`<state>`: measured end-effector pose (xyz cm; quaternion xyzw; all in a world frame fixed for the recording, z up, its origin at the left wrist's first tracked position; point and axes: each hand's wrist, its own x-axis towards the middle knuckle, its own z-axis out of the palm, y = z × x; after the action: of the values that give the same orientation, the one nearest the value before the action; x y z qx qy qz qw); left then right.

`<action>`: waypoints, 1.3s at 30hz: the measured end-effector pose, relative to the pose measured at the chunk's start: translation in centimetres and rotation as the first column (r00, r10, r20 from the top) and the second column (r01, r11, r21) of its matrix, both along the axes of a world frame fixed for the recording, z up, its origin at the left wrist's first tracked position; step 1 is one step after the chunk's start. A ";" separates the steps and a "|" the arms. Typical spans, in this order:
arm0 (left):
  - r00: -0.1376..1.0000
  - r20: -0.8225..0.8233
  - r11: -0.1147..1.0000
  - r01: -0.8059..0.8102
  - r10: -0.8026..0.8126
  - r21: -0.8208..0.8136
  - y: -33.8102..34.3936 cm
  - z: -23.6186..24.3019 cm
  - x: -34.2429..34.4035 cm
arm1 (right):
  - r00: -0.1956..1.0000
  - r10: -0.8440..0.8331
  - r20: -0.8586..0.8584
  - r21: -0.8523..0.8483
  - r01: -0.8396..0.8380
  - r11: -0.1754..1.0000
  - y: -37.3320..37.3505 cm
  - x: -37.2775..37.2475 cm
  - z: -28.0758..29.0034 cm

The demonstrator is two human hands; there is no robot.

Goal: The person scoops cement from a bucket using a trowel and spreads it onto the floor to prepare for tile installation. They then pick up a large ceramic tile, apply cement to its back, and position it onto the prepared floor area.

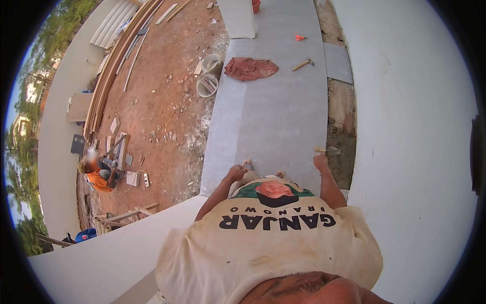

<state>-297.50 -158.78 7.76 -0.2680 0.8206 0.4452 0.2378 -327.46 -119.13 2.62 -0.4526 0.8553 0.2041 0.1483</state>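
2 buckets (217, 70) near a cloth (250, 69) (reddish)

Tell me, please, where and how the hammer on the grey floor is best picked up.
I would grip the hammer by its wooden handle, from above and the picture's lower left: it lies flat on the grey floor, with the slim handle pointing that way, uncovered, and the head at the opposite end.

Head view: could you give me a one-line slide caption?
Right hand close to a trowel at the unpaved strip along a white wall; hammer and reddish cloth lie ahead on grey floor.
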 end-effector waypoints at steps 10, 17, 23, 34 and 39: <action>0.989 0.147 1.000 0.021 -0.022 0.009 -5.6 -1.0 -7.3 | 0.981 -0.114 0.159 0.148 0.090 0.985 9.9 6.2 -11.1; 0.997 0.080 0.989 0.025 -0.014 -0.148 -12.9 -3.8 -2.7 | 0.996 -0.069 0.062 0.146 0.059 0.988 5.9 4.2 -6.3; 0.988 -0.046 0.971 0.138 -0.150 -0.197 -8.5 -4.9 -9.6 | 0.984 -0.132 -0.115 0.075 0.142 0.987 7.9 -1.4 -4.7; 0.998 -0.035 0.983 0.042 -0.049 -0.177 -10.2 -3.4 -5.5 | 0.999 -0.042 0.000 0.088 0.042 0.995 -3.4 1.0 0.0; 0.995 0.022 0.972 0.101 -0.099 -0.210 -12.6 -3.7 -4.8 | 0.992 -0.060 0.113 0.159 0.041 0.986 -0.7 2.5 -0.6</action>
<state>-302.29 -171.39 4.07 -0.2525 0.8742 0.3417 0.2349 -324.99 -119.84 2.04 -0.4290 0.8377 0.2395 0.2385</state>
